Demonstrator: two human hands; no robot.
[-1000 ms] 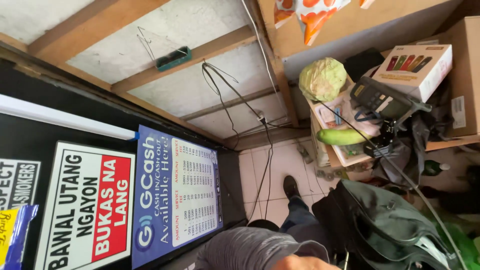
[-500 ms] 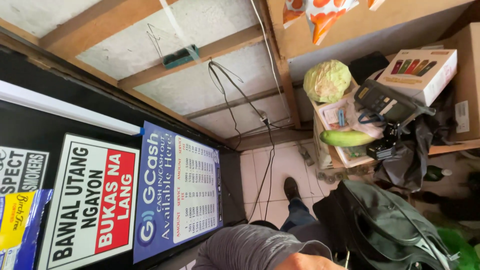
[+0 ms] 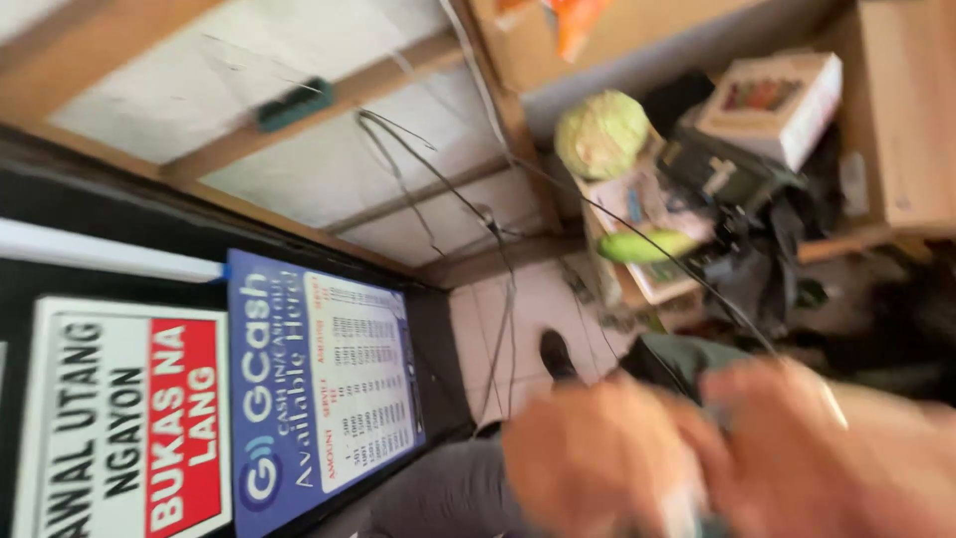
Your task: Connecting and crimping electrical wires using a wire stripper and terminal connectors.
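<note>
Although motion blur smears both of them, the left hand [image 3: 597,463] and the right hand [image 3: 817,453] sit together at the lower right of the view, touching or nearly so, with a small pale object [image 3: 680,503] between them; whether either hand grips it, and how far the fingers are closed, cannot be told. Behind the hands lies a dark green bag [image 3: 687,359], and a thin black cable [image 3: 637,234] crosses in front of it. Grey trouser cloth [image 3: 448,493] shows just left of the hands, and a dark shoe [image 3: 556,351] rests on the pale tiled floor [image 3: 518,309]. Further back, a cluttered wooden shelf [image 3: 846,239] carries a round pale green cabbage [image 3: 601,133], a long green vegetable [image 3: 647,246] at its front edge, a white flat carton [image 3: 772,105] with a coloured picture on its face, and a dark tangle of gear [image 3: 737,184]. At the lower left a blue rectangular poster [image 3: 319,384] with a white table panel hangs beside a white sign [image 3: 124,418] bearing a red block, both on a black panel [image 3: 119,229].
</note>
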